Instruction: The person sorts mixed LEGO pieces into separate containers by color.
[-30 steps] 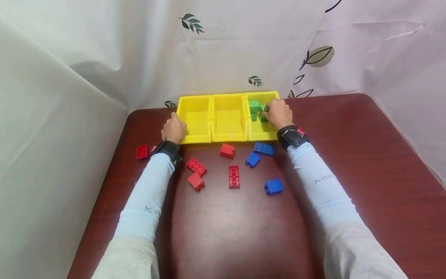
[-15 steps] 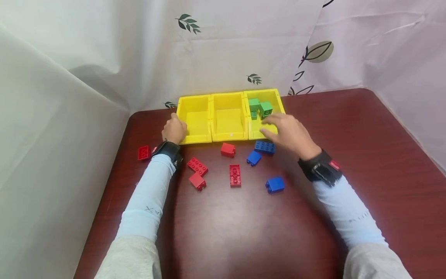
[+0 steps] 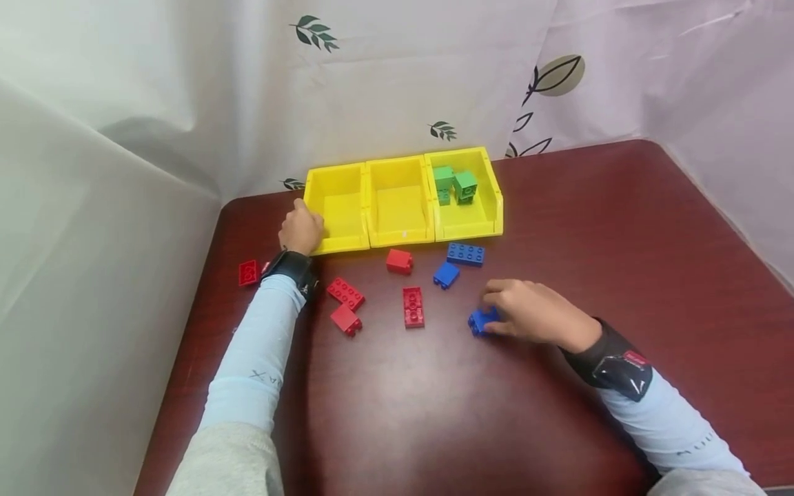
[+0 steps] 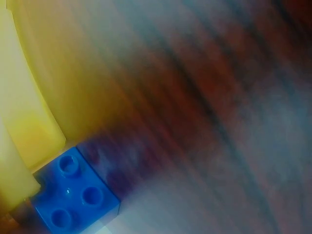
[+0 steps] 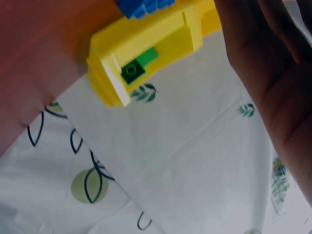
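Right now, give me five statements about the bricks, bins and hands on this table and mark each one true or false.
1. The right hand grips a blue brick on the table. True.
2. The green bricks lie in the middle bin. False: they lie in the right bin; the middle bin holds none.
3. The left hand rests against the left bin. True.
4. Every red brick is inside a bin. False: the red bricks lie on the table in front of the bins.
5. The left bin holds blue bricks. False: no brick shows in it.
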The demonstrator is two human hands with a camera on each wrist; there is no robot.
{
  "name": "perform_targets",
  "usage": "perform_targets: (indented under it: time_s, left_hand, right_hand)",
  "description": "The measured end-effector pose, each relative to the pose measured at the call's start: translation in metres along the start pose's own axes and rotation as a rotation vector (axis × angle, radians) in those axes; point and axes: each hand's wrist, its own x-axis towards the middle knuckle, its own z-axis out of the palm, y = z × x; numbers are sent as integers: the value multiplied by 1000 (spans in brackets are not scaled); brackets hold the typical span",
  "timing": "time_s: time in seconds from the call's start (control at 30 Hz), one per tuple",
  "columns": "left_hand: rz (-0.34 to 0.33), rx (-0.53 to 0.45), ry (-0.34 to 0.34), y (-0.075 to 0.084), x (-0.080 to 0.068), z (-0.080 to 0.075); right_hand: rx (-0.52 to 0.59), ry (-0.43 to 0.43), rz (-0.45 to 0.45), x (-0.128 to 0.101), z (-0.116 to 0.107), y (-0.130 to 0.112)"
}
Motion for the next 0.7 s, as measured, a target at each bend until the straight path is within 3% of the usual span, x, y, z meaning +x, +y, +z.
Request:
perform_targets:
  time_s: [0.13, 0.7]
  left_hand:
    - [-4, -5, -5, -1, 1, 1]
    - [-17, -10, -8, -1, -3, -1]
  right_hand:
    - [10, -62, -11, 1, 8, 1]
    - [113, -76, 0, 4, 13, 4]
